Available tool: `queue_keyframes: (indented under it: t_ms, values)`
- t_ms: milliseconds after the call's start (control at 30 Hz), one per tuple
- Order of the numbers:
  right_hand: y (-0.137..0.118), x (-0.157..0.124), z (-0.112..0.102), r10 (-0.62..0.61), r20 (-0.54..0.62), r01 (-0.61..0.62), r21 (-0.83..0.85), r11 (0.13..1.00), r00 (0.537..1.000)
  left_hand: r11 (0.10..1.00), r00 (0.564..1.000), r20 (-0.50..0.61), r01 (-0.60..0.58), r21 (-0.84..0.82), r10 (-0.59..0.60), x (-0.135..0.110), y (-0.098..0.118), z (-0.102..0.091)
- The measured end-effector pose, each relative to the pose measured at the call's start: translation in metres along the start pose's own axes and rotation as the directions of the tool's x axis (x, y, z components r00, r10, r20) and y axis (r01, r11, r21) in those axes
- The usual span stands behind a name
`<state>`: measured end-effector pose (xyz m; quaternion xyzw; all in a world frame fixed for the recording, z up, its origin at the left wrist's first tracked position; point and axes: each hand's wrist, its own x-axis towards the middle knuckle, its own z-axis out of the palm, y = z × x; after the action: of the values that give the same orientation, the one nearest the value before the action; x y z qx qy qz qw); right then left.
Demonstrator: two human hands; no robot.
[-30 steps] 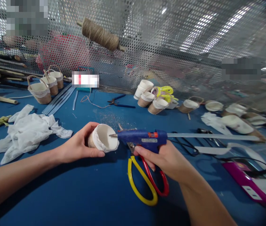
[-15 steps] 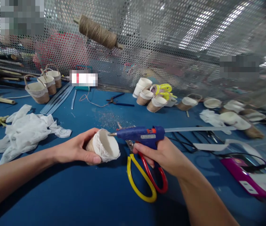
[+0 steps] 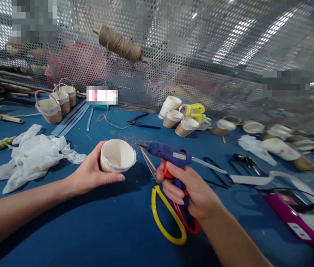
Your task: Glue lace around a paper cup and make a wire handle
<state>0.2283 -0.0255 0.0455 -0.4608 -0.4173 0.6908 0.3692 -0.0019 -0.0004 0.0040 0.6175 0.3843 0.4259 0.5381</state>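
Note:
My left hand (image 3: pixel 95 168) is closed around a white paper cup (image 3: pixel 118 155), which tilts so that its open mouth faces me. A rumpled white trim runs below the rim; the hand covers most of the cup's side. In my right hand (image 3: pixel 187 189) is a blue hot glue gun (image 3: pixel 164 152), fingers wrapped round its handle and red trigger. The nozzle points left and stands a little apart from the cup. A clear glue stick (image 3: pixel 208 165) sticks out of the gun's back. Under the right hand lie scissors (image 3: pixel 155 218) with yellow and red handles, blades partly apart.
Crumpled white lace fabric (image 3: pixel 31 159) lies on the left. Small handled baskets (image 3: pixel 49 111) stand at the back left, more cups (image 3: pixel 170 105) at the back centre. Pliers (image 3: pixel 144 122) lie between them. A purple power strip (image 3: pixel 293 218) and black cables are at right. A perforated metal panel (image 3: pixel 179 55) rises behind.
The glue gun's nozzle has come away from the cup's rim, and the gun has tilted. My left hand has turned the cup more upright and raised it slightly.

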Motion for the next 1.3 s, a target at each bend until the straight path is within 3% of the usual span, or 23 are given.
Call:
queue_keyframes:
  t_ms: [200, 467, 567, 667, 800, 900, 1067, 1300]
  values:
    - [0.010, 0.006, 0.003, 0.057, 0.032, -0.062, 0.166, 0.984, 0.998, 0.996, 0.999, 0.037, 0.031, -0.089, -0.027, 0.000, 0.004, 0.004]
    - [0.014, 0.007, 0.008, 0.070, 0.046, -0.076, 0.134, 0.988, 0.996, 0.992, 0.999, 0.039, 0.032, -0.122, -0.028, 0.000, 0.005, 0.006]
    - [0.014, 0.006, 0.010, 0.049, 0.001, -0.049, 0.040, 0.998, 0.999, 0.994, 0.999, 0.037, 0.032, -0.108, -0.028, 0.000, 0.004, 0.006]
    - [0.012, 0.005, 0.009, -0.038, -0.067, 0.027, -0.167, 0.986, 0.997, 0.999, 1.000, 0.009, 0.016, -0.029, -0.016, 0.000, 0.004, 0.006]
    - [0.013, 0.004, 0.003, -0.204, -0.091, 0.124, -0.542, 0.831, 0.975, 0.997, 1.000, -0.011, 0.017, 0.080, -0.016, 0.001, 0.004, 0.005]
    - [0.013, 0.003, 0.001, -0.284, -0.115, 0.128, -0.693, 0.710, 0.952, 0.990, 1.000, -0.010, 0.026, 0.136, -0.025, 0.002, 0.004, 0.004]
    - [0.006, -0.002, 0.002, -0.257, -0.127, 0.060, -0.786, 0.615, 0.958, 0.975, 0.999, 0.019, 0.027, 0.222, -0.032, 0.002, 0.002, 0.003]
    - [-0.005, -0.007, -0.003, -0.297, -0.041, 0.170, -0.742, 0.649, 0.954, 0.977, 0.993, 0.110, 0.013, 0.211, -0.036, 0.001, 0.005, 0.002]
